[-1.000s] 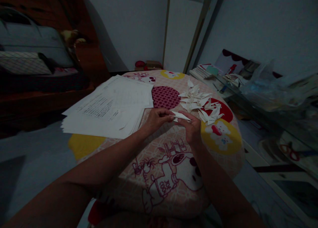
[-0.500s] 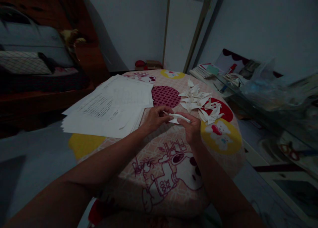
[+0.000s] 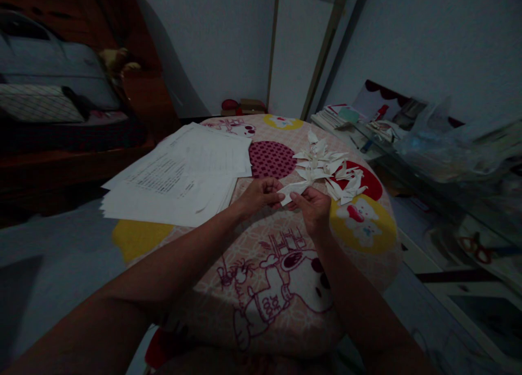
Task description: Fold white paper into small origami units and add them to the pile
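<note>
Between my two hands is a small folded piece of white paper (image 3: 292, 190), held above the patterned tablecloth (image 3: 253, 244). My left hand (image 3: 263, 194) pinches its left end between thumb and fingers. On the right, my right hand (image 3: 313, 205) grips the lower right part, thumb on top. Just beyond the hands lie several folded white paper cranes (image 3: 320, 160), bunched together on the cloth. To the left rests a stack of printed paper sheets (image 3: 179, 173), its edges uneven.
A glass-topped side table (image 3: 428, 190) stands at the right, bearing a clear plastic bag (image 3: 432, 146), papers and red-handled scissors (image 3: 476, 248) lower down. On the left, a wooden bench (image 3: 142, 97) holds a pale bag (image 3: 61, 65). A white upright appliance (image 3: 302, 48) stands behind the table.
The folded paper has turned in my hands, so that it now slants upward to the right and shows a broader face. Both hands have shifted only slightly.
</note>
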The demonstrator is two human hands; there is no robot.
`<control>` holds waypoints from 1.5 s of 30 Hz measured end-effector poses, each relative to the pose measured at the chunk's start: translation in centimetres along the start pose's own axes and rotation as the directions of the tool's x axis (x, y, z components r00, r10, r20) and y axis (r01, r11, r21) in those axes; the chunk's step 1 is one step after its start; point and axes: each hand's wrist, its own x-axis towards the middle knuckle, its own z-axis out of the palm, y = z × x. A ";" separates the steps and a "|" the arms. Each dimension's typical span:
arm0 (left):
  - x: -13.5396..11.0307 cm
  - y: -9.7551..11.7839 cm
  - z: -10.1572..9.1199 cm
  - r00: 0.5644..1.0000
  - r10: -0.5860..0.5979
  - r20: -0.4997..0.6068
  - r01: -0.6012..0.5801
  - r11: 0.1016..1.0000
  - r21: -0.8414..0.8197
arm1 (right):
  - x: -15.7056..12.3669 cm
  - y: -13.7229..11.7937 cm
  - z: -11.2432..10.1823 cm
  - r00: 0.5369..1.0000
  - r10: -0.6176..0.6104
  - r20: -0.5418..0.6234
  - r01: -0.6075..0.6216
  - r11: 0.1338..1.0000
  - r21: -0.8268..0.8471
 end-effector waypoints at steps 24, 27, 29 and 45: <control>-0.6 0.9 0.5 0.990 0.133 -0.044 -0.114 0.948 0.297 | 0.0 -0.5 -0.1 0.960 -0.229 -0.163 0.225 0.973 -0.046; -0.6 0.9 0.6 0.990 0.124 -0.066 -0.099 0.949 0.300 | -0.2 -0.5 -0.2 0.944 -0.282 -0.171 0.269 0.958 -0.094; -0.6 1.0 0.7 0.989 0.120 -0.082 -0.091 0.952 0.293 | -0.2 -0.4 -0.4 0.938 -0.306 -0.165 0.286 0.949 -0.134; -0.6 1.0 0.5 0.977 0.210 -0.048 -0.175 0.903 0.392 | 0.1 -0.9 -0.4 0.965 -0.260 -0.026 0.257 0.962 -0.089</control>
